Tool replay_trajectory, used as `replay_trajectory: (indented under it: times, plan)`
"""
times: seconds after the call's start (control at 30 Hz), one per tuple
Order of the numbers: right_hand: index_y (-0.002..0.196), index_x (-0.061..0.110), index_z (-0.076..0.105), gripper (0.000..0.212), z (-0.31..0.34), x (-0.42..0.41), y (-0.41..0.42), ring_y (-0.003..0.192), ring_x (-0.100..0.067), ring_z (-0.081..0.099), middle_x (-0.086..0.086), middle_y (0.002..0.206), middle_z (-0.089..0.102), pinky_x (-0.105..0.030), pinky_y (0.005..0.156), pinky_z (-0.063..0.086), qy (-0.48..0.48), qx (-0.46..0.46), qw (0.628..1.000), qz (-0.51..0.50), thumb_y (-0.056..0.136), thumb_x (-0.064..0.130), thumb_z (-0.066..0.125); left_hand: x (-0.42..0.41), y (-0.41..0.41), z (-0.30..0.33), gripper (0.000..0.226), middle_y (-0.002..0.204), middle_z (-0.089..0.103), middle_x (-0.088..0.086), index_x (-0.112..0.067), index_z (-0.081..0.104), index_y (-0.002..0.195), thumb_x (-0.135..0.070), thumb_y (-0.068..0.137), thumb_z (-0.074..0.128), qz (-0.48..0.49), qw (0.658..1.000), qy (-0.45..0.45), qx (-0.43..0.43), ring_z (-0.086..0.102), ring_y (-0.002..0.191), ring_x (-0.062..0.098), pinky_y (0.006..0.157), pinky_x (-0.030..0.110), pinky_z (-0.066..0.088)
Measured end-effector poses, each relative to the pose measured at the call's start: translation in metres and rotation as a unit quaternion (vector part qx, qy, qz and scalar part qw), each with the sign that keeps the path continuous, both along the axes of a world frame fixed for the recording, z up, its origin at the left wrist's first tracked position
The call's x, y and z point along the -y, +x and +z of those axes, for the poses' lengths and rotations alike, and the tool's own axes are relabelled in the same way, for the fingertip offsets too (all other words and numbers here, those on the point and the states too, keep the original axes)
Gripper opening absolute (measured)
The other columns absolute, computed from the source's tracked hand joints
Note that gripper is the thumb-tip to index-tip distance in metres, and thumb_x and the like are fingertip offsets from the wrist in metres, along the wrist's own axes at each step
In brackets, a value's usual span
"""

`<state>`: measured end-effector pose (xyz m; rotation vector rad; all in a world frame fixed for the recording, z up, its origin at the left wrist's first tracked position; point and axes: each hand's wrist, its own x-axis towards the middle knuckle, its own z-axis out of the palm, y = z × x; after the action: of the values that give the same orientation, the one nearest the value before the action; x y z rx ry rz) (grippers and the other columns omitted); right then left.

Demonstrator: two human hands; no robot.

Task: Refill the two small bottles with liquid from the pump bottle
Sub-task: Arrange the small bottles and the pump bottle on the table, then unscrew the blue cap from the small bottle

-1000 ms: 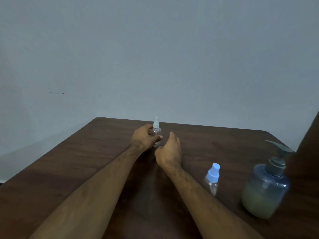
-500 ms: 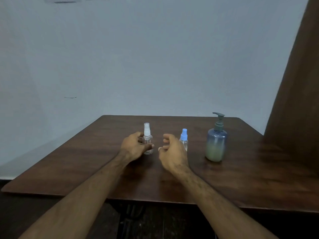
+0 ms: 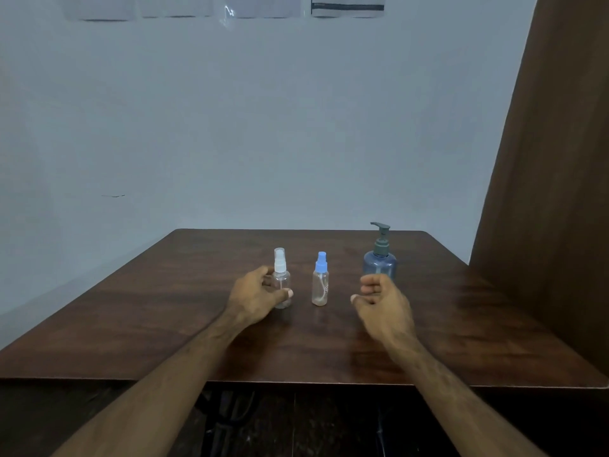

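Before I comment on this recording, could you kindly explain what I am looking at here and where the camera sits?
There is no robot: a person wears a camera on the head, looking forward and down over both forearms. On the brown wooden table stand three bottles. The left hand grips the clear spray bottle with a white cap. Beside it stands a spray bottle with a blue cap, untouched. The right hand holds nothing, fingers loosely curled, in front of the blue pump bottle.

We see a wooden table [image 3: 461, 324] with a smooth, faintly glossy grain. On it stand two clear plastic small bottles [image 3: 282, 285] [image 3: 320, 288] and a translucent blue plastic pump bottle [image 3: 379, 262]. Behind the table, the wall [image 3: 263, 127] looks matt.
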<state>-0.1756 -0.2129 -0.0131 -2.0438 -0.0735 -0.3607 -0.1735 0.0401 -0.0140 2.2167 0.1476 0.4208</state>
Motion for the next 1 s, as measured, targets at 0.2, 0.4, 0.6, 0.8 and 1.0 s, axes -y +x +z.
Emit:
replay_trajectory:
  times: [0.2, 0.4, 0.6, 0.8, 1.0]
  plan:
    - [0.107, 0.025, 0.06, 0.034, -0.002, 0.011, 0.008, 0.082, -0.005, 0.066, 0.01, 0.096, 0.067, -0.032, 0.086, 0.055, 0.021, 0.016, 0.999, -0.028, 0.088, 0.024, 0.088, -0.003, 0.005, -0.004, 0.043, 0.106, 0.073, -0.005, -0.018, 0.066, 0.119, -0.026, 0.081, 0.083, -0.002, 1.0, -0.009, 0.007, 0.072, 0.098, 0.014, 0.096, 0.041, 0.056]
    - [0.108, 0.025, 0.06, 0.034, 0.005, 0.015, 0.01, 0.081, -0.008, 0.066, 0.008, 0.095, 0.066, -0.034, 0.085, 0.056, 0.004, 0.027, 1.0, -0.012, 0.088, 0.028, 0.088, -0.006, 0.003, -0.004, 0.084, 0.135, 0.06, -0.007, -0.018, 0.046, 0.147, -0.037, 0.076, 0.087, 0.02, 0.999, -0.027, 0.006, 0.06, 0.122, 0.017, 0.107, 0.04, 0.048]
    - [0.129, 0.018, 0.067, 0.04, 0.008, -0.007, 0.021, 0.09, 0.002, 0.067, 0.012, 0.108, 0.069, -0.018, 0.083, 0.056, -0.007, 0.028, 0.996, 0.085, 0.094, 0.029, 0.084, 0.023, -0.026, 0.0, 0.041, 0.098, 0.059, -0.015, -0.042, 0.053, 0.101, -0.045, 0.07, 0.079, 0.094, 0.972, -0.046, 0.212, 0.058, 0.081, 0.001, 0.069, 0.016, 0.048]
    - [0.147, 0.012, 0.061, 0.062, 0.031, -0.043, 0.049, 0.115, -0.013, 0.068, 0.001, 0.137, 0.069, -0.029, 0.1, 0.055, -0.012, 0.004, 0.989, 0.147, 0.094, 0.036, 0.084, 0.065, -0.02, -0.007, 0.054, 0.107, 0.064, -0.019, -0.036, 0.06, 0.123, -0.049, 0.075, 0.081, 0.001, 0.994, 0.046, 0.102, 0.062, 0.096, 0.002, 0.081, 0.023, 0.049]
    - [0.109, 0.023, 0.079, 0.023, 0.027, -0.05, 0.06, 0.074, -0.002, 0.069, 0.012, 0.096, 0.074, -0.012, 0.056, 0.047, -0.101, 0.013, 0.986, 0.13, 0.094, 0.039, 0.083, 0.076, -0.005, -0.01, 0.067, 0.125, 0.067, -0.007, -0.026, 0.054, 0.138, -0.055, 0.081, 0.075, 0.02, 0.997, 0.067, 0.04, 0.063, 0.115, 0.015, 0.086, 0.028, 0.048]
